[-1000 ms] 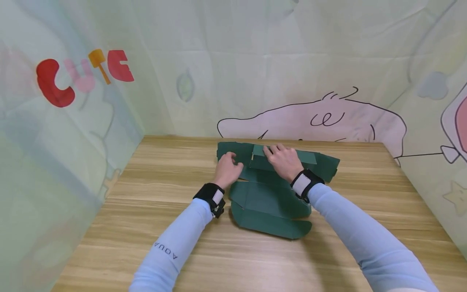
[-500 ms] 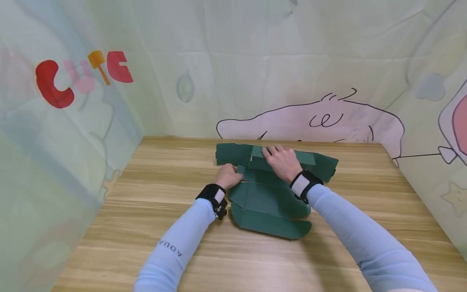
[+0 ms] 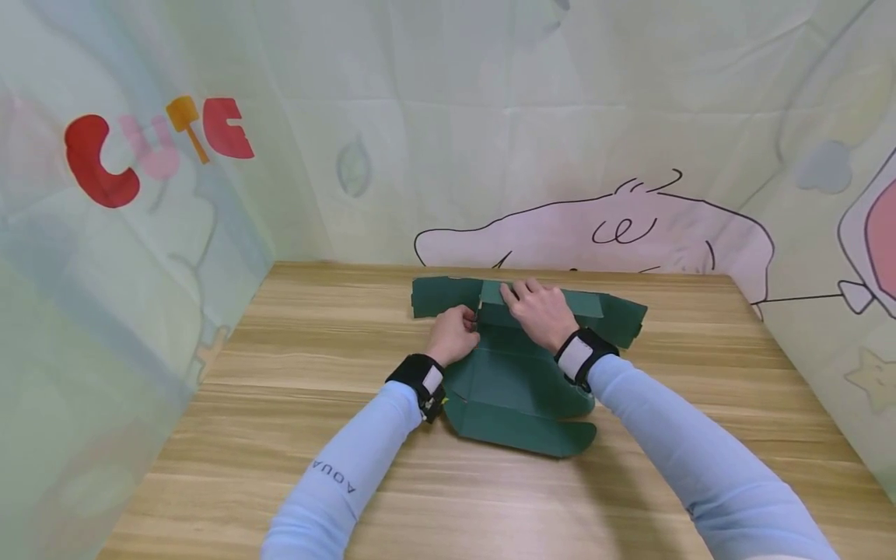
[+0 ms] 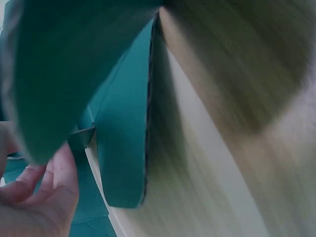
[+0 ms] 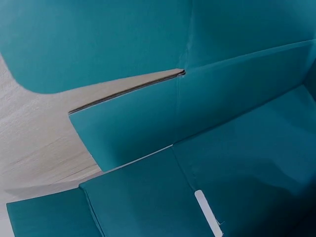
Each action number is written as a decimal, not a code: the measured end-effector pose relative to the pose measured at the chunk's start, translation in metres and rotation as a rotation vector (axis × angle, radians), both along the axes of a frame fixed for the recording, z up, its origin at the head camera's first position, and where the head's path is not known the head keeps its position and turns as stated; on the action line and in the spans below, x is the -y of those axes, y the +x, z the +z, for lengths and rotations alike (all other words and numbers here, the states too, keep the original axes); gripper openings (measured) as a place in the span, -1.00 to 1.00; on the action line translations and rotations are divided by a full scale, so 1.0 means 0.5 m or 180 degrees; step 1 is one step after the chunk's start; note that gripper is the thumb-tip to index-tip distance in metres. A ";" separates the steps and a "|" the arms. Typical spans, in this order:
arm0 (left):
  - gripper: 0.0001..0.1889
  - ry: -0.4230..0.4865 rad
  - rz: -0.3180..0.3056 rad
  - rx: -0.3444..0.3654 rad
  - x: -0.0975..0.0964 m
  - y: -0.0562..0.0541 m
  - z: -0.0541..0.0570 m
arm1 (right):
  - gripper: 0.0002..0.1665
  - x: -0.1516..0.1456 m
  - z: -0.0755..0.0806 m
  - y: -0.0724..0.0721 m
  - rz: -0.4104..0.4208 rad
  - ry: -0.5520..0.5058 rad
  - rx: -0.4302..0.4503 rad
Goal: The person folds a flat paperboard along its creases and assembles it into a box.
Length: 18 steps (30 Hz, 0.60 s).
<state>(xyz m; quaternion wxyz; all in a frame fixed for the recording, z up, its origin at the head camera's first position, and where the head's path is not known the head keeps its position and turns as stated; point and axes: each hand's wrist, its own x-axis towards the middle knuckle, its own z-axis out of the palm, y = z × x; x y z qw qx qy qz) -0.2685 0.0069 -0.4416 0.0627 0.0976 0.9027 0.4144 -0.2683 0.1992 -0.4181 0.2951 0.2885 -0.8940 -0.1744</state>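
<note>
A dark green cardboard box (image 3: 521, 381), partly unfolded, lies on the wooden table with its flaps spread. At its left side my left hand (image 3: 453, 336) pinches a small side flap, beside the end of the raised back panel (image 3: 581, 303). In the left wrist view the fingers (image 4: 61, 173) are bent at the flap, and a nearer flap (image 4: 64, 74) partly covers them. My right hand (image 3: 540, 315) grips the raised panel from above, fingers over its top edge; its thumb is hidden. The right wrist view shows only box panels (image 5: 123, 113) and a white-edged slot (image 5: 208, 213).
Long flaps stick out left (image 3: 444, 297) and right (image 3: 626, 319) of the raised panel. A rounded front flap (image 3: 521, 432) points toward me. Printed cloth walls (image 3: 490, 155) enclose the wooden table (image 3: 315, 342) at the back and sides.
My left hand first moved down to the small left flap, then right and slightly up, bringing the flap in against the raised panel. The right hand keeps its grip in nearly the same place.
</note>
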 end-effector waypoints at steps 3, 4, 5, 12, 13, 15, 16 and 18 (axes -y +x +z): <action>-0.72 0.0025 -0.0064 -0.0063 -0.006 -0.002 -0.003 | -0.62 0.000 -0.001 0.002 0.0048 0.0032 -0.0032; -0.72 0.0033 -0.0070 -0.0065 -0.006 -0.003 -0.004 | -0.62 0.000 -0.001 0.002 0.0063 0.0039 -0.0037; -0.73 0.0029 -0.0075 -0.0068 -0.006 -0.003 -0.005 | -0.61 0.000 -0.001 0.003 0.0081 0.0047 -0.0045; -0.73 -0.0181 -0.0175 -0.0193 -0.001 -0.002 -0.009 | -0.61 0.000 -0.004 0.010 0.0255 0.0139 -0.0136; -0.74 -0.0203 -0.0183 -0.0218 -0.001 -0.002 -0.010 | -0.61 0.000 -0.006 0.010 0.0278 0.0153 -0.0162; -0.75 -0.0230 -0.0195 -0.0259 0.000 -0.002 -0.010 | -0.62 -0.001 -0.008 0.011 0.0316 0.0157 -0.0215; -0.76 -0.0253 -0.0203 -0.0294 0.000 -0.003 -0.011 | -0.62 -0.001 -0.009 0.011 0.0328 0.0157 -0.0239; -0.77 -0.0291 -0.0231 -0.0341 0.000 -0.004 -0.011 | -0.62 -0.002 -0.011 0.010 0.0334 0.0147 -0.0282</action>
